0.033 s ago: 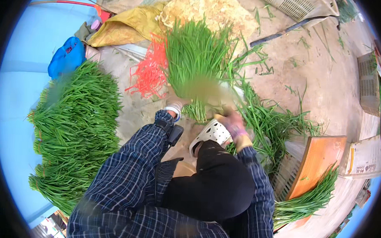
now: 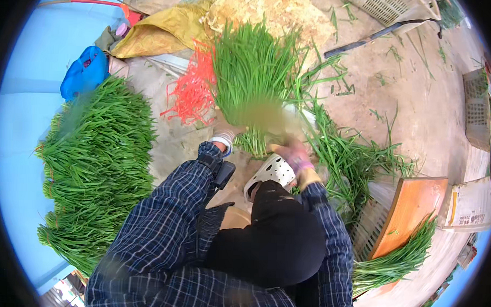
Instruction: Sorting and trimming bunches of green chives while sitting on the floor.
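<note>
1. Where the pale blue sheeting [image 2: 27, 129] borders the floor at left, a long stack of green chives [image 2: 99, 170] lies in overlapping bundles, reddish ties along its left edge.
2. One thick chive bundle [image 2: 256, 67] is ahead of the person, leaves fanning away, pale stalk ends toward the body and between both hands.
3. Loose chives [image 2: 342, 157] sprawl to the right of that bundle.
4. A yellow woven sack [image 2: 163, 34] lies beyond it, to the left.
5. An orange-brown wooden board [image 2: 414, 211] leans beside a slotted plastic crate [image 2: 368, 225] at lower right.
6. Red plastic strips [image 2: 193, 92] lie tangled just left of the bundle.
7. A white perforated clog [image 2: 273, 173] is just below the stalk ends.
8. The left hand [image 2: 228, 133] touches the bundle's lower left side; its fingers are obscured, so I cannot tell whether they grip.
9. The right hand [image 2: 293, 154], blurred, is bent near the stalk ends above the clog; I cannot tell whether it holds anything.
</note>
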Available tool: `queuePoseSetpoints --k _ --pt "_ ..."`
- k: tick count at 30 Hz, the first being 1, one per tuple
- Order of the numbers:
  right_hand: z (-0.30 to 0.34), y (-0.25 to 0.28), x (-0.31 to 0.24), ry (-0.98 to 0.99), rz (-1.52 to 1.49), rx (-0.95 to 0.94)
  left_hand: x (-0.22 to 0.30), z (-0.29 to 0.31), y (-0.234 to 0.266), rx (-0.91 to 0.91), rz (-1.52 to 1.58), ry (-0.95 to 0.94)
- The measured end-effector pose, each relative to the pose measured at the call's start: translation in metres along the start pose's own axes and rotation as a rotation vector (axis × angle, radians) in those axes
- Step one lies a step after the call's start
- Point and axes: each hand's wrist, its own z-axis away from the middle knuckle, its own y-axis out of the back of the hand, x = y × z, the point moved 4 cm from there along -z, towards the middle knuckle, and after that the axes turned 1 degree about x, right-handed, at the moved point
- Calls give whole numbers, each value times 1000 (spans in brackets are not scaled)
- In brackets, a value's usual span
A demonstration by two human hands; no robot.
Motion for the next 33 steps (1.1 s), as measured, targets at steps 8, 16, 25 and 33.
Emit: queuePoseSetpoints --k 8,16,25,33 --pt "-62 -60 2 55 270 -7 29 14 10 -155 186 -33" --pt "-43 -47 13 202 -705 -116 -4 7 31 -61 4 -151" --pt "2 9 -23 202 6 -23 36 80 21 -318 293 -122" --pt "-4 1 -21 128 -310 -35 90 96 -33 -383 -173 -254"
